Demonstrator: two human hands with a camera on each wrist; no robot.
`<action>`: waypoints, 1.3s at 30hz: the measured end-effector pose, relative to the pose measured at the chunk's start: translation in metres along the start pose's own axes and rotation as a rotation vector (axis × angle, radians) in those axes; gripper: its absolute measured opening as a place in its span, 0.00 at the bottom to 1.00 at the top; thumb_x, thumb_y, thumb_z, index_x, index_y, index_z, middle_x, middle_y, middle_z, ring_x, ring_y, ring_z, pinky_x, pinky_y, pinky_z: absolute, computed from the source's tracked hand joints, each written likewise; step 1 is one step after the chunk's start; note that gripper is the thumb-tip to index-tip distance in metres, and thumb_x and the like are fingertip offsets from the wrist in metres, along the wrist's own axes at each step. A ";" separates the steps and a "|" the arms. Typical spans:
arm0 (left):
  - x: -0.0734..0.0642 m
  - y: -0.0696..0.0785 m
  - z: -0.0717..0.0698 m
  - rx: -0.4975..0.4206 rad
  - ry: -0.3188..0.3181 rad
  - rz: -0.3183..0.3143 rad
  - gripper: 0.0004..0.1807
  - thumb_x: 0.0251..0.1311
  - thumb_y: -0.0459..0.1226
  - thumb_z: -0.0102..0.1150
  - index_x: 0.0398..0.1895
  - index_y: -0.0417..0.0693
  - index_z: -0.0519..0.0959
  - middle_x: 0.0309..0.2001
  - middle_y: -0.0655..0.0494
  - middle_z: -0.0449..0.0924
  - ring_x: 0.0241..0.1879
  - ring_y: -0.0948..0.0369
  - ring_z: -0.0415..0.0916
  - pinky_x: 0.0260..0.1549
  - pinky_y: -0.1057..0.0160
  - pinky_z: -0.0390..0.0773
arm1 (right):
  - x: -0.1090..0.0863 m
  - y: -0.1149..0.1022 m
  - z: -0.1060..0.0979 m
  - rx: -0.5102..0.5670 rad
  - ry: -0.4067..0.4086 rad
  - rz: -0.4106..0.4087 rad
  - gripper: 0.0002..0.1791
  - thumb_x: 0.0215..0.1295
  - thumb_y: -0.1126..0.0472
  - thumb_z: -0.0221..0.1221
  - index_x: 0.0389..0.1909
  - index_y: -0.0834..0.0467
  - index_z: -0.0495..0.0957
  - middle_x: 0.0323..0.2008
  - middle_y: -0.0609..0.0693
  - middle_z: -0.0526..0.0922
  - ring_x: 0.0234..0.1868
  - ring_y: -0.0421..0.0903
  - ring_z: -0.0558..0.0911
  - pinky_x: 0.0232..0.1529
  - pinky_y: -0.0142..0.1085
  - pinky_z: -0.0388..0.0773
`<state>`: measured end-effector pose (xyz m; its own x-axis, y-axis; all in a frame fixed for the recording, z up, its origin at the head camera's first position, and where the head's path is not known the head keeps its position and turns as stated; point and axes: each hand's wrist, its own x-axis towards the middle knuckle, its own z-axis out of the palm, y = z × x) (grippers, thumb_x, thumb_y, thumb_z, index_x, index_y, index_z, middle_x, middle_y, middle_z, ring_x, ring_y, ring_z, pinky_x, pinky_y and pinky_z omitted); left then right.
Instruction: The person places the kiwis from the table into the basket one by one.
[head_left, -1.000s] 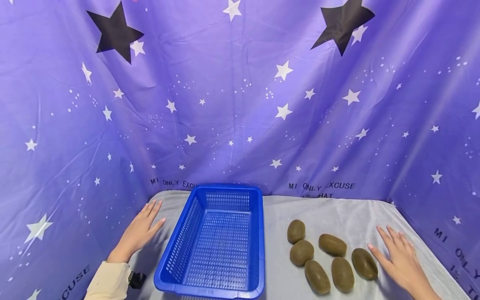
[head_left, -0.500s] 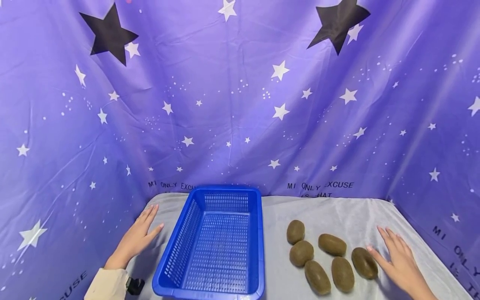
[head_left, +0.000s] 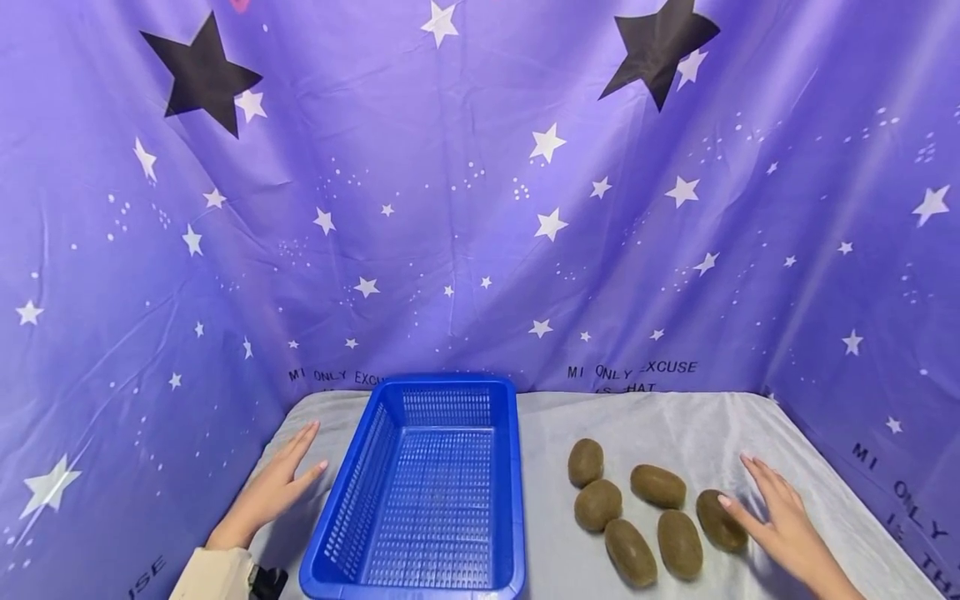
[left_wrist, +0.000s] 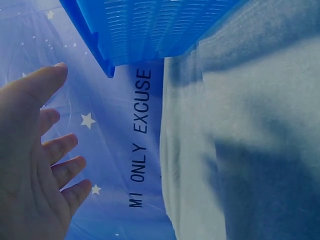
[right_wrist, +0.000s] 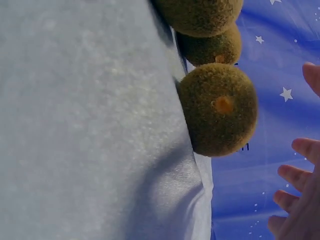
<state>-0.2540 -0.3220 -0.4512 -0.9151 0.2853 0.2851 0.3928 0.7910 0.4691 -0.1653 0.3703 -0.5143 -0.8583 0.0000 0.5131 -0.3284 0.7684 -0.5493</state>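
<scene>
Blue plastic basket (head_left: pixel 518 500), rectangular and perforated, serves as landmark; all six kiwifruit (head_left: pixel 680 544) lie to its right on the cloth-covered table (head_left: pixel 551 425). Three of them form a column nearest the basket, touching or nearly so; the outermost kiwifruit (head_left: pixel 716 531) lies farthest from it. The left hand (head_left: pixel 273 492) is held just outside the basket's left wall, its grip spread wide, thumb extended, with hold of nothing. The right hand (head_left: pixel 783 525) is on the side of the fruit away from the basket, its grip loosely spread and likewise without hold of anything; its thumb overlaps the outermost kiwifruit in the head view, whereas the right wrist view shows a gap between digits and fruit. Likely hazards follow from this arrangement. The rounded fruit would probably roll readily: a knock from the right thumb could drive the outermost kiwifruit towards the basket and into its neighbour, and an off-centre pinch could let it slip from the grip. In the column nearest the basket, disturbing one fruit might nudge the next. The basket's raised rim could catch any fruit passed over it too low. Should the left thumb bump the basket's wall, the basket, presumably light, could slide over the table towards the kiwifruit.
</scene>
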 end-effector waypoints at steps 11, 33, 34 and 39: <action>0.010 -0.004 0.014 -0.166 0.005 -0.006 0.33 0.68 0.42 0.49 0.71 0.37 0.54 0.69 0.33 0.54 0.66 0.34 0.51 0.58 0.34 0.53 | -0.011 0.003 -0.003 0.044 -0.169 0.139 0.43 0.62 0.57 0.59 0.72 0.67 0.47 0.63 0.77 0.55 0.66 0.70 0.46 0.48 0.72 0.52; 0.004 -0.002 0.029 -0.473 -0.044 -0.019 0.33 0.69 0.35 0.48 0.73 0.36 0.48 0.70 0.34 0.50 0.66 0.40 0.51 0.54 0.80 0.59 | -0.007 0.000 0.005 0.016 -0.311 0.233 0.43 0.61 0.53 0.62 0.68 0.72 0.52 0.60 0.78 0.59 0.54 0.78 0.65 0.46 0.54 0.73; 0.003 -0.001 0.029 -0.481 -0.052 -0.021 0.34 0.69 0.35 0.48 0.73 0.36 0.48 0.70 0.34 0.50 0.67 0.40 0.51 0.54 0.80 0.59 | -0.008 0.000 0.005 0.016 -0.306 0.232 0.43 0.61 0.54 0.62 0.68 0.72 0.53 0.59 0.77 0.60 0.54 0.77 0.66 0.45 0.46 0.75; 0.004 0.004 0.032 -0.519 -0.083 -0.029 0.34 0.69 0.36 0.48 0.73 0.35 0.48 0.71 0.34 0.48 0.67 0.39 0.48 0.54 0.79 0.59 | -0.009 0.001 0.008 0.033 -0.257 0.218 0.41 0.57 0.57 0.65 0.66 0.69 0.59 0.55 0.73 0.68 0.48 0.43 0.76 0.35 0.24 0.70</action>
<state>-0.2591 -0.3002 -0.4753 -0.9222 0.3260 0.2081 0.3415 0.4335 0.8340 -0.1604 0.3660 -0.5246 -0.9796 -0.0025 0.2008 -0.1352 0.7472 -0.6507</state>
